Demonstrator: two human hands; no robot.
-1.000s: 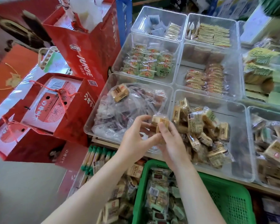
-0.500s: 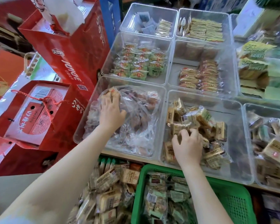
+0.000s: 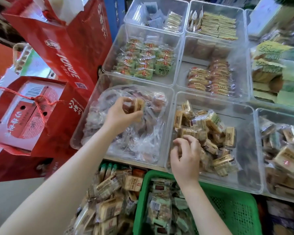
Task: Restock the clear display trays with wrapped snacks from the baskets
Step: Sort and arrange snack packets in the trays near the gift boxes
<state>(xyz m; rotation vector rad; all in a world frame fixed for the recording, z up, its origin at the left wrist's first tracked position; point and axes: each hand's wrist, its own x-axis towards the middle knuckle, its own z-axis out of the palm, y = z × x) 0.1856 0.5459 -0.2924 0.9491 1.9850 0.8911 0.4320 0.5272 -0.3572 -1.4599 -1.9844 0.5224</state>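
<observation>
L hand [image 3: 121, 114] is over the near-left tray [image 3: 85, 122], thumb & fingers curled, pinching a tan wrapped snack [image 3: 138, 106] held just above the clear-wrapped stuff heaped in that tray. Print on the wrapper too blurred to read.

R hand [image 3: 185, 156] sits at the near-left corner of the middle tray [image 3: 244, 177], fingers bent down into the tan snack pile [image 3: 209, 133]; can't tell whether they grip a pack or just rest on them. Packs in the pile have dark barcode labels & brown text, not legible.

Green basket [image 3: 236, 211] below the R wrist, w/ green & brown packs on its left side. Left of it, loose tan packs [image 3: 109, 200], one w/ red letters, unreadable.

Far trays: green/orange packets [image 3: 144, 63] w/ small red logos, orange-red packs [image 3: 212, 78] in rows, pale yellow stacks [image 3: 217, 26], small blue sachets [image 3: 153, 12]. Right tray [image 3: 260, 116] holds mixed tan packs. At the right edge, yellow-green labelled bags [image 3: 268, 65], characters blurred.

Left side: red bag [image 3: 71, 48] w/ white "JUICE" upside down plus a small crest logo. Beside it, red gift box [image 3: 29, 114] w/ rope handle, barcode, white Chinese characters on the side, not clear enough to read.
</observation>
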